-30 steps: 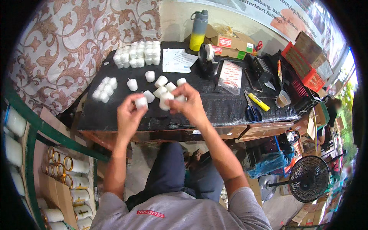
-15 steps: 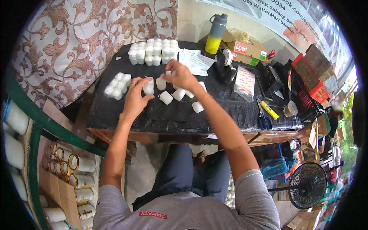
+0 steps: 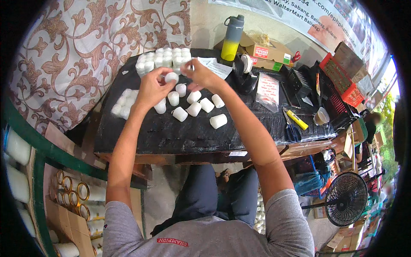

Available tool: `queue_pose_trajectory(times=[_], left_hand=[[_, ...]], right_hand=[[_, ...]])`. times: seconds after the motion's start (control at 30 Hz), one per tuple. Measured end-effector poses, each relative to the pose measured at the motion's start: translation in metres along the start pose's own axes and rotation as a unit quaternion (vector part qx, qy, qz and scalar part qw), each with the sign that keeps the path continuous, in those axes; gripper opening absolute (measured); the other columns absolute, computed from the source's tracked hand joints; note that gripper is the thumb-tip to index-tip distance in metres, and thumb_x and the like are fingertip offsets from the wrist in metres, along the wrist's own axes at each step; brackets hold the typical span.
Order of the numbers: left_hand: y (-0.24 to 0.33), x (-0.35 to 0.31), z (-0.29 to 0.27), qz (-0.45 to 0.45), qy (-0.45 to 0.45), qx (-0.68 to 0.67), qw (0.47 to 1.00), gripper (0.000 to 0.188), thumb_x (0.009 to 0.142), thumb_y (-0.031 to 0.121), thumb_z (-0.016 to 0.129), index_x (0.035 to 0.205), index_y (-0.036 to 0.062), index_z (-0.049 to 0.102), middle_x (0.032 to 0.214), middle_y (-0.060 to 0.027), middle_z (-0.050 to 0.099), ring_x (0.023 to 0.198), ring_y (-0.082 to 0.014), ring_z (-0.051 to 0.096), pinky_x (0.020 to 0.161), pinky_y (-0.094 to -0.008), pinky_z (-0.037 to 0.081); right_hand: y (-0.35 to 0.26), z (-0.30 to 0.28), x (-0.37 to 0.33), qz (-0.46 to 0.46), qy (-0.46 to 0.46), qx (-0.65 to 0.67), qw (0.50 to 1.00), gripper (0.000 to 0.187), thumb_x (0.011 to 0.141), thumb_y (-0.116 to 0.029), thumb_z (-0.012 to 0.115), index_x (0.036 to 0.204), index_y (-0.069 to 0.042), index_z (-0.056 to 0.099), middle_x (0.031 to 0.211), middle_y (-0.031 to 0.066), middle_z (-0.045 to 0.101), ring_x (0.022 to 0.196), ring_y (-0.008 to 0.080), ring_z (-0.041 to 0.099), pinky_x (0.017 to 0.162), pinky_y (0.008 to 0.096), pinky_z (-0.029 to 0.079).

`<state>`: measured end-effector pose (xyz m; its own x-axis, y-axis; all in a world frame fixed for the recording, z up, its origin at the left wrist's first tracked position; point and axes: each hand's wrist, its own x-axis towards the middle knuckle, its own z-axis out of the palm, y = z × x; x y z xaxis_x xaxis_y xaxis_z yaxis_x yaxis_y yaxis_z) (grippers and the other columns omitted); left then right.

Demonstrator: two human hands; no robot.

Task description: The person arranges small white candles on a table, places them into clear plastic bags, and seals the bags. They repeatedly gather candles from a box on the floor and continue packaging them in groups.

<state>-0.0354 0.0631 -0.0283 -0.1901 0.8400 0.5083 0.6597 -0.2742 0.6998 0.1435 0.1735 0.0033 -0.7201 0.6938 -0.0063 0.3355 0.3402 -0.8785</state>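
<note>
My left hand [image 3: 155,88] pinches a small white votive candle [image 3: 171,78] and holds it up above the black-covered table [image 3: 141,139]. Just right of it, my right hand [image 3: 204,77] is raised with its fingers spread, and nothing shows in them. Several loose white candles [image 3: 194,109] stand or lie on their sides below my hands. One more candle [image 3: 160,107] stands by my left wrist. Left of that wrist sits a block of candles [image 3: 124,105], partly hidden by the arm. Packed candle blocks [image 3: 162,58] are lined up at the back.
Papers [image 3: 216,67], a grey-yellow bottle [image 3: 232,38] and a cardboard box [image 3: 267,53] are at the back. A tape dispenser [image 3: 245,73], plastic packet [image 3: 268,92], scissors [image 3: 292,130], yellow cutter [image 3: 297,120] and red crate [image 3: 342,79] lie rightward. A fan [image 3: 346,199] stands lower right.
My left hand has moved up and right, now with a candle raised in it. My right hand has come away from the loose candles, fingers spreading. The view has shifted slightly.
</note>
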Motion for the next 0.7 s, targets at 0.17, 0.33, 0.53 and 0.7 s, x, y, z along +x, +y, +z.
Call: queue_pose_trajectory(times=[0.17, 0.33, 0.53, 0.7], left_hand=[[-0.048, 0.03, -0.007, -0.059, -0.044, 0.092, 0.993, 0.03, 0.084, 0.017, 0.071, 0.109, 0.0007, 0.068, 0.088, -0.0137, 0.073, 0.072, -0.0192, 0.068, 0.067, -0.0363, 0.053], [-0.076, 0.042, -0.003, -0.106, -0.189, 0.086, 0.972, 0.027, 0.085, 0.021, 0.07, 0.103, 0.0005, 0.069, 0.092, -0.0165, 0.071, 0.076, -0.0269, 0.069, 0.07, -0.0388, 0.053], [-0.004, -0.007, 0.011, 0.04, -0.063, 0.194, 0.978, 0.027, 0.086, 0.025, 0.073, 0.102, 0.0039, 0.069, 0.103, -0.013, 0.068, 0.088, -0.0299, 0.066, 0.076, -0.0405, 0.052], [0.022, -0.081, 0.035, 0.046, -0.086, 0.302, 0.948, 0.04, 0.084, 0.03, 0.076, 0.112, 0.0037, 0.066, 0.112, -0.0157, 0.066, 0.105, -0.0344, 0.065, 0.088, -0.0458, 0.052]], right_hand=[[0.051, 0.009, 0.007, 0.011, 0.066, -0.361, 0.93, 0.033, 0.083, -0.041, 0.073, 0.095, -0.011, 0.075, 0.1, 0.0112, 0.075, 0.096, 0.0305, 0.071, 0.084, 0.0421, 0.055], [0.042, 0.005, -0.001, -0.049, 0.02, -0.278, 0.959, 0.031, 0.073, -0.03, 0.082, 0.094, -0.008, 0.075, 0.095, 0.0132, 0.074, 0.095, 0.0271, 0.071, 0.081, 0.0379, 0.055], [0.06, 0.003, 0.0, -0.107, 0.106, -0.144, 0.978, 0.044, 0.063, -0.011, 0.085, 0.104, -0.006, 0.07, 0.098, 0.0141, 0.071, 0.089, 0.0254, 0.068, 0.077, 0.0379, 0.056], [0.058, 0.018, -0.001, -0.184, 0.099, -0.174, 0.962, 0.04, 0.065, -0.009, 0.081, 0.102, -0.004, 0.068, 0.099, 0.0159, 0.068, 0.091, 0.028, 0.067, 0.08, 0.0389, 0.055]])
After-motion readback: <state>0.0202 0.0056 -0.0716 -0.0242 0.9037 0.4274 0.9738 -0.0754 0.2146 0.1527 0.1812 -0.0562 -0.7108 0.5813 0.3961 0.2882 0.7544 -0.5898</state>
